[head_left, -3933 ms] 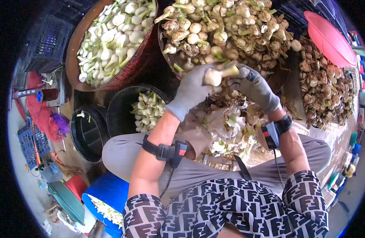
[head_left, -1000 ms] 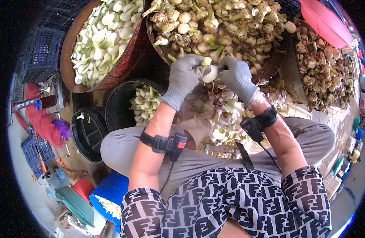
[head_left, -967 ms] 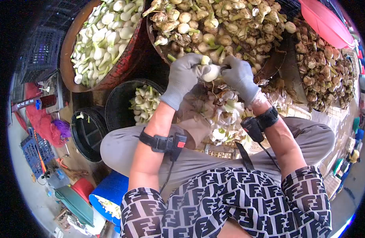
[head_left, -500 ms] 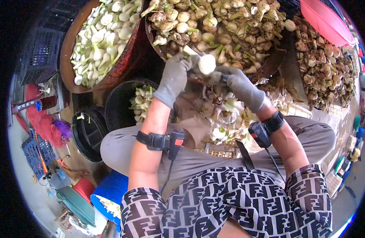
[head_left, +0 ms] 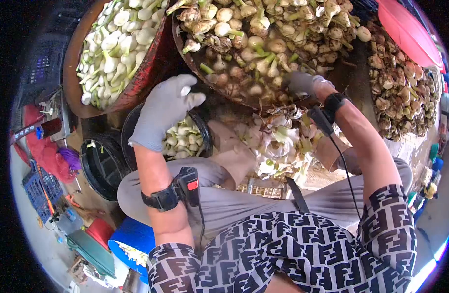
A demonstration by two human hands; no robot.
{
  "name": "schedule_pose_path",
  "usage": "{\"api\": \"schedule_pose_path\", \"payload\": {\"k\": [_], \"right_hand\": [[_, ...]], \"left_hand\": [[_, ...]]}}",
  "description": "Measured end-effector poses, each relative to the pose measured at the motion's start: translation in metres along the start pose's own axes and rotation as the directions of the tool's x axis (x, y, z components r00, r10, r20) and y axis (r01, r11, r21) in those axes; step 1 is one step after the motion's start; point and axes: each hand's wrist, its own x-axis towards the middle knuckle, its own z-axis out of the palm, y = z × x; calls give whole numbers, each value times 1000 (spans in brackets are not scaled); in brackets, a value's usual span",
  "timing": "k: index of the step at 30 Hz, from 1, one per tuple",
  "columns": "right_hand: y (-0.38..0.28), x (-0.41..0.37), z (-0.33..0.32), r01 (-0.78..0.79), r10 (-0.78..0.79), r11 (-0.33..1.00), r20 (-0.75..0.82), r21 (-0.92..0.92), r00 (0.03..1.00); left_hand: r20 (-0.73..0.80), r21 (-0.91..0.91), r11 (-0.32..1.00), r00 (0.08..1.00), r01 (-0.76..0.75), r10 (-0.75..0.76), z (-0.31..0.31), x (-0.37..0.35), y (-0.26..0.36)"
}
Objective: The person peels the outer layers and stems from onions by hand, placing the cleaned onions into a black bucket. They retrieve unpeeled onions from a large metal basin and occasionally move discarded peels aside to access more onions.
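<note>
My left hand (head_left: 166,110), in a grey glove, is over a black tub (head_left: 128,134) that holds peeled garlic bulbs (head_left: 187,138). Between its thumb and curled fingers shows a small white part of a garlic bulb (head_left: 185,91), the rest hidden by the glove. At the near right side of the wide pan (head_left: 205,80), my gloved right hand (head_left: 303,84) reaches among wet, unpeeled garlic bulbs (head_left: 263,63). Its fingers are blurred, so their grip does not show. Below the pan, a heap of stripped garlic skins (head_left: 278,144) lies between my legs.
A rusty red pan (head_left: 153,58) of clean white bulbs stands at the upper left. Brown bulbs (head_left: 400,83) are piled at the right beside a pink basin (head_left: 410,31). A smaller black bucket (head_left: 103,166) and a blue barrel (head_left: 136,234) are on the left.
My hands have parted. The left moved left from the big pan to above the black tub, with the white bulb leaving the middle. My right hand moved right, into the unpeeled bulbs.
</note>
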Motion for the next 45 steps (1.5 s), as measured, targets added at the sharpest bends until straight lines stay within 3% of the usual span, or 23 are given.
{"api": "schedule_pose_path", "payload": {"k": [1,3,6,8,11,14,15,16,18,19,22,23,27,33,34,36,39,41,42,43,45], "right_hand": [[3,10,7,-60,66,997,139,-46,988],[17,25,28,29,-26,999,82,-28,996],[30,51,48,118,-121,992,76,46,990],[-11,23,6,102,-78,949,-88,299,993],[-27,-5,-18,51,74,919,-298,392,952],[-49,-41,-40,206,107,690,-379,694,919],[-46,-37,-32,297,46,599,-402,743,915],[-55,-45,-37,359,56,438,-424,824,904],[-80,-67,-42,449,87,72,-454,890,887],[-94,-73,-43,423,163,-75,-408,903,899],[-110,-80,-39,338,214,-187,-297,922,930],[-119,-70,-30,443,309,-212,-370,871,876],[-119,-78,-34,349,369,-81,-297,934,881],[-117,-77,-27,442,331,-243,-355,863,874],[-114,-72,-21,578,292,-15,-549,816,783],[-101,-56,0,755,76,395,-837,524,542],[-82,-50,6,655,-152,695,-830,296,537],[-102,-67,-7,529,164,248,-574,811,803],[-115,-76,-15,377,231,-51,-357,925,905],[-122,-80,-19,301,328,23,-292,953,898],[-119,-72,-8,388,318,384,-514,838,797]], "left_hand": [[-25,-23,999,999,-26,25,2,6,3],[-58,-49,995,995,-83,80,3,13,9],[-39,-49,998,999,-27,26,13,21,12],[-102,-29,992,987,-125,121,25,25,7],[-175,-88,968,961,-234,216,45,34,19],[-256,-172,925,922,-340,291,60,35,47],[-320,-169,917,900,-362,296,76,37,49],[-383,-164,909,874,-384,300,89,38,51],[-303,-224,929,927,-294,220,101,38,52],[-261,-251,936,948,-247,181,101,36,53],[-367,-176,932,900,-316,235,98,30,58],[-364,-169,931,899,-323,245,97,28,60],[-369,-197,908,886,-370,281,92,27,60],[-395,-199,863,844,-465,364,101,35,46],[-410,-195,853,830,-484,377,102,36,45],[-354,-376,830,892,-412,283,103,34,45],[-242,-619,740,961,-261,136,103,34,43],[-101,-790,605,994,-104,40,101,34,41],[4,-866,499,1000,3,2,98,34,41],[114,-917,383,993,113,-21,97,33,41],[50,-968,241,996,68,-80,104,33,45]]}}
